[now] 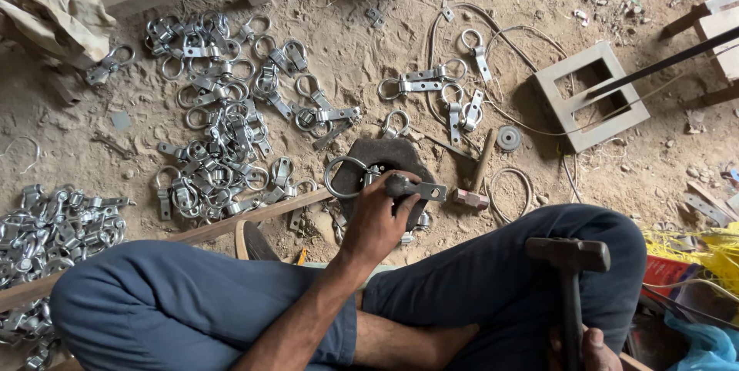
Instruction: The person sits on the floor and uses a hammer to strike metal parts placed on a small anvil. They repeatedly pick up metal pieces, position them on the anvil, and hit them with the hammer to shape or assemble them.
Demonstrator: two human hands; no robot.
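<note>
My left hand (377,213) pinches a metal ring clasp (369,175) flat on the dark iron block (385,154) on the sandy floor; my right hand (589,348) grips a hammer (568,257) upright over my knee.

You have one view only, from the camera on your head, and it faces almost straight down over your crossed legs (231,302) onto the sandy floor (346,55) in front of you. It sits close enough that your knees fill the bottom edge and your left hand (377,217) lands near the middle of the frame, while your right hand (589,348) is cut off at the lower right edge. There is no second view that shares any of this ground.
</note>
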